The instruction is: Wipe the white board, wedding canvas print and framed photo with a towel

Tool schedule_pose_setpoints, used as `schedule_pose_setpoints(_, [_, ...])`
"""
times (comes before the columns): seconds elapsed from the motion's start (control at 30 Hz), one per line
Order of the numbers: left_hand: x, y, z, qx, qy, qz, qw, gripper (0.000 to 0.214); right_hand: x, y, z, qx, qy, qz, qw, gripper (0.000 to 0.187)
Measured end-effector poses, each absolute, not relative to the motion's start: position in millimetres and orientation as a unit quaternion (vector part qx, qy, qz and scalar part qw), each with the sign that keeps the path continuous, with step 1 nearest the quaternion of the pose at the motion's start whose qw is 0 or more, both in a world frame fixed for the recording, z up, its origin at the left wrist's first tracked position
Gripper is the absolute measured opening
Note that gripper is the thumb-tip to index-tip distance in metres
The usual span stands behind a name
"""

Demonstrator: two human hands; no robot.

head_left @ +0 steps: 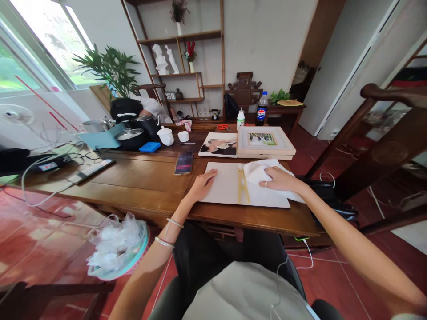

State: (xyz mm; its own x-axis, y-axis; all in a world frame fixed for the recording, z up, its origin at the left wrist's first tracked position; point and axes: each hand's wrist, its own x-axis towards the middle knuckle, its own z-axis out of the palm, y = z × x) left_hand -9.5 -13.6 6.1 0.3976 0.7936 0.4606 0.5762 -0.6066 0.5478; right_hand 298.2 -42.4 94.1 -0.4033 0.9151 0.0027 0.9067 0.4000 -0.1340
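Note:
A flat white board point(223, 184) lies on the table in front of me. Down its middle run narrow yellowish strips point(243, 186) that form a slim A shape. My left hand point(203, 184) rests flat on the board's left edge, fingers stretched out and holding nothing. On the right side, my right hand point(280, 178) grips a bunched white cloth point(258, 170) against the board. Part of the cloth hangs over the board's right edge. The fingertips of the right hand are partly sunk in its folds.
Behind the board lie a photo print point(218, 146) and a pale framed picture point(267, 142). A phone point(183, 163) is to the left. Further back stand a cola bottle point(262, 110), a white bottle point(240, 119), orange-handled scissors point(223, 127) and a white teapot point(166, 136).

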Motion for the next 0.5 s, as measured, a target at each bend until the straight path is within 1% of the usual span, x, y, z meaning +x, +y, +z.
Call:
schedule_pose_setpoints(0.13, [-9.3,-12.5,4.4,0.822,0.418,0.357,0.151,0.036,299.6,-91.6,109.9,-0.501,-0.860,0.096,-0.012,0.023])
schedule_pose_setpoints(0.2, [-9.2,-12.0,3.7,0.822,0.420,0.355,0.150,0.036,301.6,-105.0,115.1,-0.489,-0.864,0.122,-0.021,0.024])
schedule_pose_setpoints(0.27, [-9.2,-11.8,3.4,0.821,0.422,0.355,0.148,0.036,302.5,-105.5,114.8,-0.492,-0.861,0.132,-0.006,0.026])
schedule_pose_setpoints(0.37, [-9.2,-12.1,4.0,0.820,0.420,0.358,0.150,0.036,295.9,-87.3,105.2,-0.524,-0.842,0.120,0.042,0.030])
schedule_pose_setpoints(0.5, [-9.5,-12.9,5.2,0.820,0.415,0.363,0.153,0.036,268.8,-55.6,87.8,-0.550,-0.824,0.079,0.113,0.026])
